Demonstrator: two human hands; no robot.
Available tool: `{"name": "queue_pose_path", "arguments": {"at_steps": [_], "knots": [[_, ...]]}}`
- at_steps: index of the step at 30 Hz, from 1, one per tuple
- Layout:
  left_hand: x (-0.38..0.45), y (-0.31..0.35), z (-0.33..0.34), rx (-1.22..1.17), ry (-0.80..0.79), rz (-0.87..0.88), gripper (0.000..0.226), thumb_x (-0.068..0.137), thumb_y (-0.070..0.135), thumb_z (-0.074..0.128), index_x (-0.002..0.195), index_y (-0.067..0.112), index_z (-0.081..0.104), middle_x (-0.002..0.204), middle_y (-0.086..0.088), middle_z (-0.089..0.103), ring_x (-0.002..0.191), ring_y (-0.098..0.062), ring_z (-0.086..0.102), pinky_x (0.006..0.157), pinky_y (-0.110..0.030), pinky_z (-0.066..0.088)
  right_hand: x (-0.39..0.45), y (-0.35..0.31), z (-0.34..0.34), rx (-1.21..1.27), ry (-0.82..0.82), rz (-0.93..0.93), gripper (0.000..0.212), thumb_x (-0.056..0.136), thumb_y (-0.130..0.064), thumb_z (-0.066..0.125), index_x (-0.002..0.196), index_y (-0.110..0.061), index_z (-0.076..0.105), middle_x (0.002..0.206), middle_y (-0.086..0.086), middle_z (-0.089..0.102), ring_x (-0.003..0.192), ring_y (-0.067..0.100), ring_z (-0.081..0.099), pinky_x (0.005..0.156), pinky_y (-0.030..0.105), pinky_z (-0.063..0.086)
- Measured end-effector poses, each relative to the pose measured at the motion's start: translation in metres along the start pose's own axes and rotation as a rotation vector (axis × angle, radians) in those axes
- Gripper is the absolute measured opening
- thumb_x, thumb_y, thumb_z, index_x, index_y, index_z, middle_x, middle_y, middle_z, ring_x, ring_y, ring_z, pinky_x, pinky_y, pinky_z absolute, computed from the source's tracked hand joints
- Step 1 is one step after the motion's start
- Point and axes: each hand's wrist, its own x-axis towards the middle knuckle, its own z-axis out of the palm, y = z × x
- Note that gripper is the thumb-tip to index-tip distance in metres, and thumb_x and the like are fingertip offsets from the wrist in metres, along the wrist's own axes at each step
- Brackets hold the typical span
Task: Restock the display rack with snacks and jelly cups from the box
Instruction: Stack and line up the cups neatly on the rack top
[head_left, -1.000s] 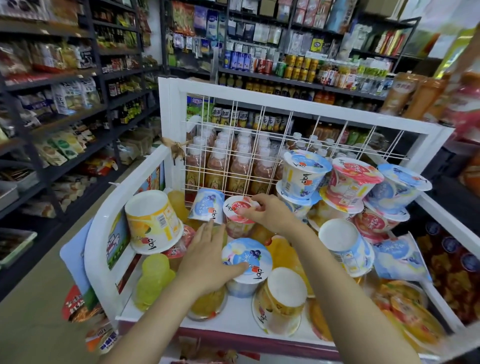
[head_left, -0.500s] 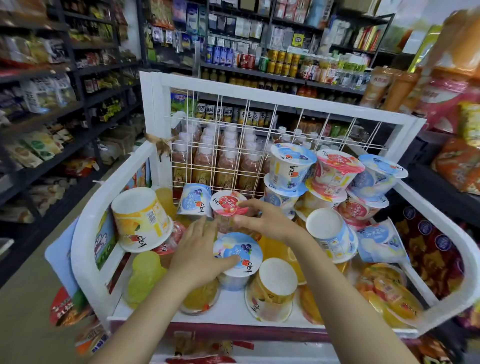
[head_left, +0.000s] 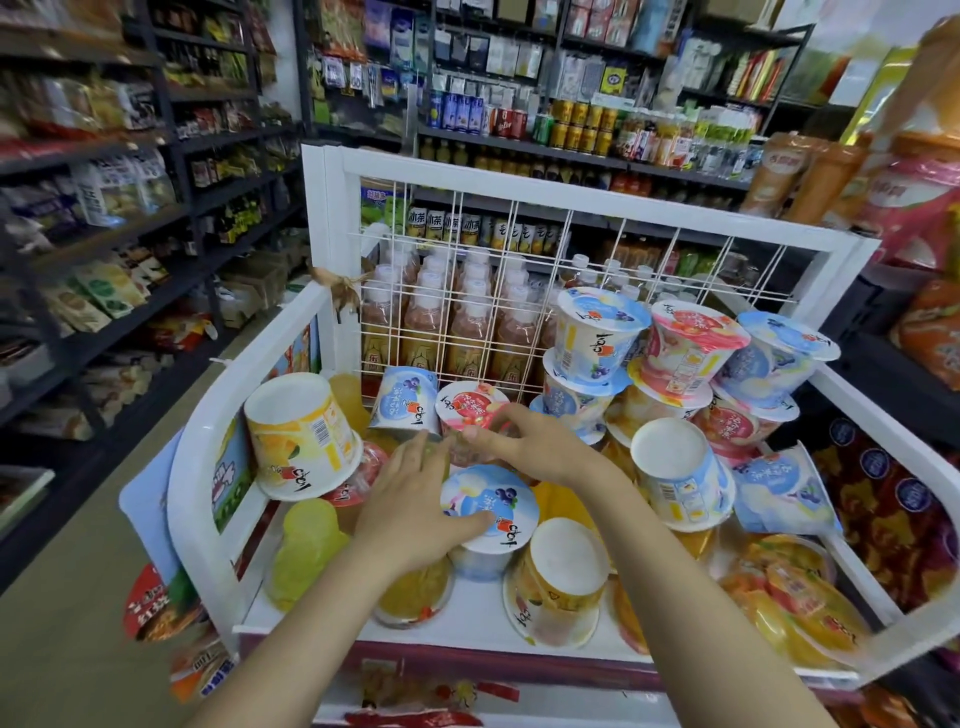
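Observation:
The white display rack (head_left: 208, 415) holds many jelly cups. My left hand (head_left: 410, 512) lies over the left side of a blue-lidded jelly cup (head_left: 498, 506) in the rack's middle, thumb on its lid. My right hand (head_left: 535, 447) reaches just behind it, fingers curled around a red-lidded jelly cup (head_left: 470, 405) that leans against the wire back. A second blue-lidded cup (head_left: 405, 397) stands left of the red one. The box is out of sight.
A yellow cup (head_left: 298, 434) lies tipped against the rack's left wall. Stacked cups (head_left: 675, 358) fill the back right. An upturned cup (head_left: 566, 577) sits at the front edge. Wire mesh (head_left: 519, 291) backs the rack, bottles behind it. Dark store shelves (head_left: 104, 234) line the aisle on the left.
Both hands stay on the same cups; the right hand's fingers have closed further over the red-lidded cup. The camera has shifted slightly.

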Motion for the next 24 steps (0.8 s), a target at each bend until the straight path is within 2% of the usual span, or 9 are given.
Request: {"name": "queue_pose_path", "arguments": {"at_steps": [3, 6, 9, 11, 13, 16, 20, 24], "knots": [[0.0, 0.0, 0.0, 0.005, -0.005, -0.005, 0.104, 0.079, 0.073, 0.058, 0.158, 0.027, 0.009, 0.166, 0.002, -0.003, 0.152, -0.019, -0.001, 0.121, -0.038, 0.01, 0.009, -0.001, -0.005, 0.029, 0.069, -0.068, 0.075, 0.079, -0.075, 0.059, 0.141, -0.037, 0.043, 0.135, -0.001, 0.045, 0.117, 0.016, 0.053, 0.096, 0.03, 0.044], [0.0, 0.0, 0.0, 0.003, -0.005, -0.006, 0.104, 0.079, 0.074, 0.058, 0.158, 0.028, 0.008, 0.166, 0.002, -0.003, 0.152, -0.018, -0.001, 0.121, -0.038, 0.011, 0.023, -0.008, -0.006, -0.046, 0.011, -0.076, 0.072, 0.084, -0.07, 0.057, 0.148, -0.046, 0.033, 0.16, -0.003, 0.02, 0.14, 0.019, 0.037, 0.112, 0.037, 0.033], [0.0, 0.0, 0.0, -0.001, -0.003, -0.009, 0.105, 0.079, 0.074, 0.058, 0.158, 0.028, 0.007, 0.166, 0.003, -0.003, 0.152, -0.018, -0.001, 0.122, -0.038, 0.011, 0.043, -0.014, -0.003, -0.189, -0.106, -0.002, 0.077, 0.083, -0.079, 0.048, 0.151, -0.051, 0.023, 0.166, -0.003, 0.004, 0.15, 0.026, 0.019, 0.118, 0.045, 0.024], [0.001, 0.001, 0.001, 0.0, 0.001, -0.009, 0.105, 0.078, 0.074, 0.059, 0.158, 0.029, 0.007, 0.166, 0.004, -0.003, 0.152, -0.017, -0.001, 0.122, -0.038, 0.012, 0.056, -0.017, 0.001, -0.301, -0.169, 0.031, 0.079, 0.083, -0.081, 0.043, 0.152, -0.052, 0.015, 0.166, 0.003, 0.0, 0.149, 0.035, 0.02, 0.117, 0.049, 0.028], [0.001, 0.0, 0.001, -0.009, 0.008, -0.01, 0.105, 0.078, 0.073, 0.06, 0.157, 0.029, 0.008, 0.166, 0.005, -0.002, 0.152, -0.016, -0.001, 0.122, -0.038, 0.012, 0.064, -0.017, 0.005, -0.396, -0.183, 0.049, 0.08, 0.084, -0.081, 0.04, 0.152, -0.053, 0.012, 0.166, 0.006, -0.001, 0.145, 0.04, 0.027, 0.114, 0.048, 0.034], [0.002, -0.002, 0.003, -0.028, 0.02, -0.002, 0.104, 0.076, 0.073, 0.061, 0.157, 0.03, 0.011, 0.166, 0.005, 0.0, 0.152, -0.016, 0.001, 0.121, -0.037, 0.013, 0.068, -0.013, 0.009, -0.442, -0.154, 0.041, 0.077, 0.087, -0.077, 0.044, 0.153, -0.05, 0.015, 0.165, 0.009, 0.0, 0.145, 0.038, 0.029, 0.112, 0.045, 0.036], [0.004, -0.003, 0.005, -0.03, 0.035, 0.004, 0.103, 0.075, 0.073, 0.062, 0.155, 0.031, 0.014, 0.165, 0.005, 0.004, 0.151, -0.016, 0.003, 0.121, -0.035, 0.014, 0.07, -0.011, 0.009, -0.432, -0.105, 0.028, 0.077, 0.086, -0.072, 0.052, 0.153, -0.044, 0.025, 0.161, 0.013, 0.014, 0.136, 0.038, 0.042, 0.106, 0.043, 0.042], [0.005, -0.006, 0.008, -0.036, 0.044, 0.004, 0.102, 0.074, 0.074, 0.062, 0.154, 0.03, 0.016, 0.164, 0.005, 0.007, 0.151, -0.016, 0.005, 0.121, -0.037, 0.017, 0.065, -0.009, 0.007, -0.44, -0.037, 0.061, 0.079, 0.086, -0.072, 0.052, 0.153, -0.039, 0.028, 0.157, 0.013, 0.023, 0.133, 0.035, 0.045, 0.101, 0.043, 0.044]]}}
